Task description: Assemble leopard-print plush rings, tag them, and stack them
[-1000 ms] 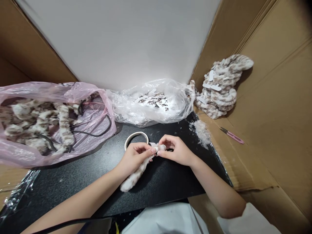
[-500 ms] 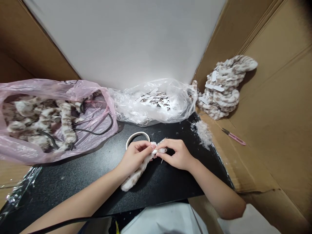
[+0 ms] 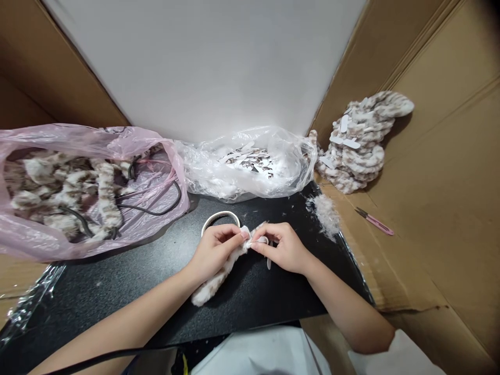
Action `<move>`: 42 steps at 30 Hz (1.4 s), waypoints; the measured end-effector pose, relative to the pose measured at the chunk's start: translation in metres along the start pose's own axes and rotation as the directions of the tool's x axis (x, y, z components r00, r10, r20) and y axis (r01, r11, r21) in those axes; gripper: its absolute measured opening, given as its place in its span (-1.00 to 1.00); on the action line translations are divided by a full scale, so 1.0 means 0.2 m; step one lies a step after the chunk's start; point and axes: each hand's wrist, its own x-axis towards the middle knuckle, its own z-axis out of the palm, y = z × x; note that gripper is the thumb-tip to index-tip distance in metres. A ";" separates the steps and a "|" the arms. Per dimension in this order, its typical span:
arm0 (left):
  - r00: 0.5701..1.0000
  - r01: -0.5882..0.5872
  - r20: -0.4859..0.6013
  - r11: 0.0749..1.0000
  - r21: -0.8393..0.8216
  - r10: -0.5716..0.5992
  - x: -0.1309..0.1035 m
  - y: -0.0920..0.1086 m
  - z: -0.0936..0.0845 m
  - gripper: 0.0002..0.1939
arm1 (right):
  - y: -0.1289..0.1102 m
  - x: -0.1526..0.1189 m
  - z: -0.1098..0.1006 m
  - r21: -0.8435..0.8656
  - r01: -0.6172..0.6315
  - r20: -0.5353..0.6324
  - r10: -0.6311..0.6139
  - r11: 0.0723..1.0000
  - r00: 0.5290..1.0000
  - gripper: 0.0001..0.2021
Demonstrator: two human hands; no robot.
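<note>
A furry white-and-brown plush strip (image 3: pixel 216 286) slants across the black tabletop (image 3: pixel 148 291), its upper end between my two hands. My left hand (image 3: pixel 219 249) pinches that end with thumb and forefinger. Close beside it, my right hand (image 3: pixel 284 247) is closed on a white bit of the same strip, thumb against fingers. A narrow white tag (image 3: pixel 269 263) hangs below my right fingers. Just behind my left hand lies a cream ring like a tape roll (image 3: pixel 207 221), partly covered by the hand. The exact spot where the fingertips grip is partly hidden.
At left, a pink plastic bag (image 3: pixel 156 138) holds furry pieces and dark cords. A clear bag (image 3: pixel 203 179) of white tags stands at the back. Tagged furry strips (image 3: pixel 357 140) are piled on cardboard at right, near pink thread snips (image 3: pixel 374 221) and loose fluff (image 3: pixel 326 216).
My hands stay almost in place. The right fingers have shifted slightly on the strip's end, and the white tag beneath them now shows more and hangs further right.
</note>
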 end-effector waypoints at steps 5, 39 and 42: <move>0.962 -0.273 0.095 0.928 0.253 0.257 -0.01 0.01 -0.02 -0.74 | 0.00 0.01 0.03 0.291 -0.242 0.001 0.252 0.926 0.968 -0.79; 0.877 -0.480 0.125 0.839 0.258 0.463 0.00 -0.02 -0.03 -0.90 | 0.02 0.05 0.04 0.760 -0.560 0.439 0.376 0.330 0.816 -0.70; 0.848 -0.530 0.165 0.803 0.271 0.504 0.01 -0.01 -0.04 -0.91 | 0.03 0.05 0.03 0.764 -0.573 0.467 0.359 0.297 0.808 -0.74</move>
